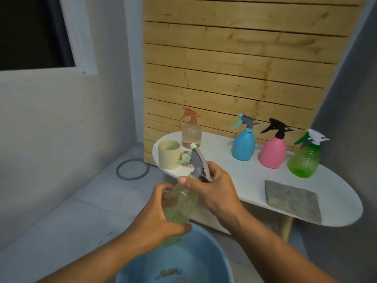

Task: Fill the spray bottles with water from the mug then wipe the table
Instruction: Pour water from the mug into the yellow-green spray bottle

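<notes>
My left hand [155,219] grips the body of a pale green spray bottle [180,205], held tilted above a blue basin [214,256]. My right hand [214,188] is curled round its grey spray head [199,164] at the neck. On the white oval table [244,176] stand a cream mug [169,154] with a gold handle, a clear bottle with a brown sprayer [191,131], a blue bottle [243,142], a pink bottle with a black sprayer [273,149] and a green bottle with a white sprayer [305,158]. A grey cloth [293,201] lies flat near the table's right end.
A wooden slat panel [234,58] stands behind the table. A grey ring [132,167] lies on the floor to the left. The grey wall and a dark window [30,31] are at the left. A wooden table leg [286,227] shows under the right end.
</notes>
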